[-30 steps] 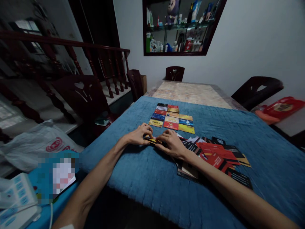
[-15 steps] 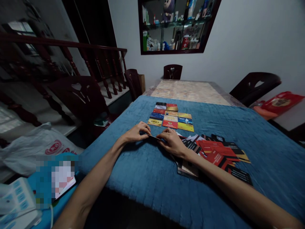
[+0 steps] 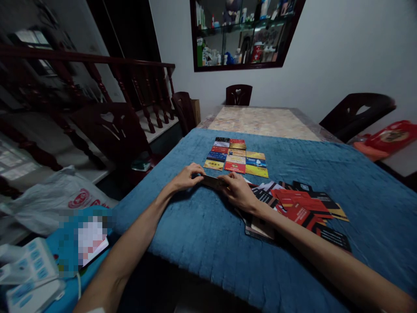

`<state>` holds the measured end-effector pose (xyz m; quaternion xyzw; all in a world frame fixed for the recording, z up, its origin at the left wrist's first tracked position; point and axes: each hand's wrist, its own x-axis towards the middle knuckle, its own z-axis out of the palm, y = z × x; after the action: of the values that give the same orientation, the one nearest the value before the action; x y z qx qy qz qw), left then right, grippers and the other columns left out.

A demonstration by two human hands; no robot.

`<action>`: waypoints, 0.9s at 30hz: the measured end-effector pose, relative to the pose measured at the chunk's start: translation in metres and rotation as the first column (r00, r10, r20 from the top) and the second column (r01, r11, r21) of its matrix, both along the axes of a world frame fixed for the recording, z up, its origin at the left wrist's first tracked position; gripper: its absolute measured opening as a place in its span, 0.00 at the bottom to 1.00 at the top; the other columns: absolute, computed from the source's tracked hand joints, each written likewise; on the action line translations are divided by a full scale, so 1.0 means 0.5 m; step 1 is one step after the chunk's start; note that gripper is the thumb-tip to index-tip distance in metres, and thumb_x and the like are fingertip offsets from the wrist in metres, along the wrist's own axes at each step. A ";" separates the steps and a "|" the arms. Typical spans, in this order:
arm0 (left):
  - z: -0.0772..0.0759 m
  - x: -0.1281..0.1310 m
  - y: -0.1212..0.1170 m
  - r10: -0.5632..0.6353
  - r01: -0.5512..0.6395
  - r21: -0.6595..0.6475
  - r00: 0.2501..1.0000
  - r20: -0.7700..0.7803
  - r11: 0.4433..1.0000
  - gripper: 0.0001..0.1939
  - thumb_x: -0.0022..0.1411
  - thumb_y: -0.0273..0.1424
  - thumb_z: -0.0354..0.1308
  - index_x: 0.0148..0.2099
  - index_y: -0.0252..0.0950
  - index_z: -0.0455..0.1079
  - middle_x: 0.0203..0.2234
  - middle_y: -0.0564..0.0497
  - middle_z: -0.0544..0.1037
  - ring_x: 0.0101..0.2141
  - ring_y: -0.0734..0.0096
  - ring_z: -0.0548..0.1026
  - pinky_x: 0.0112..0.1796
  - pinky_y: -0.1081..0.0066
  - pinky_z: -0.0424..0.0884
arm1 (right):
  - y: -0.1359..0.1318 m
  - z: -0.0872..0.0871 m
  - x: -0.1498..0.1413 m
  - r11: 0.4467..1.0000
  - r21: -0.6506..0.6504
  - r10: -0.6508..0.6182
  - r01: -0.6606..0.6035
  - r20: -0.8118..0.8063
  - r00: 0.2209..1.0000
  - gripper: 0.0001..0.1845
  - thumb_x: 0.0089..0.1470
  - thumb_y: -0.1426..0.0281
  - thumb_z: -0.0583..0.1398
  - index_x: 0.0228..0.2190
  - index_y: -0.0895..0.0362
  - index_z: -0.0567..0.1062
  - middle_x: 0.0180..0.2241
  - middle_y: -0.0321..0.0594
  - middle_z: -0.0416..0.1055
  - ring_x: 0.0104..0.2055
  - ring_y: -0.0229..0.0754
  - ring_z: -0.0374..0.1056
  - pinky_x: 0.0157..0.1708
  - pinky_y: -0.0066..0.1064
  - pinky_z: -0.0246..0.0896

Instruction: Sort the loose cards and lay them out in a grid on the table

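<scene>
The card (image 3: 211, 181), probably light, stiff and a bit slippery, sits just above the blue cloth (image 3: 192, 226), its ends pinched by the left hand (image 3: 188, 177) and right hand (image 3: 239, 191), edges being the sensible grip.

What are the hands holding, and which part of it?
A card. The left hand pinches one end, and the right hand grips the other end. It may be more than one card; I can't tell.
</scene>
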<state>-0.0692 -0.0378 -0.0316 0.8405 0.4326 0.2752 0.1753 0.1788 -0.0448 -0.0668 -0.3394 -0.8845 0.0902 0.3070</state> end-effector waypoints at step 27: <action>-0.029 0.004 -0.002 0.040 -0.025 0.150 0.994 -0.102 0.988 0.14 0.60 0.29 0.60 0.49 0.34 0.71 0.42 0.45 0.78 0.44 0.61 0.74 0.48 0.59 0.71 | -0.030 0.032 -0.017 0.981 0.038 -0.191 0.189 0.310 0.931 0.27 0.62 0.67 0.56 0.62 0.55 0.64 0.47 0.51 0.71 0.49 0.54 0.61 0.44 0.42 0.57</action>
<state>-0.0670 -0.0387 -0.0459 0.8573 0.4332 0.2650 0.0848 0.1704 -0.0600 -0.0506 -0.4322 -0.8853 0.0019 0.1716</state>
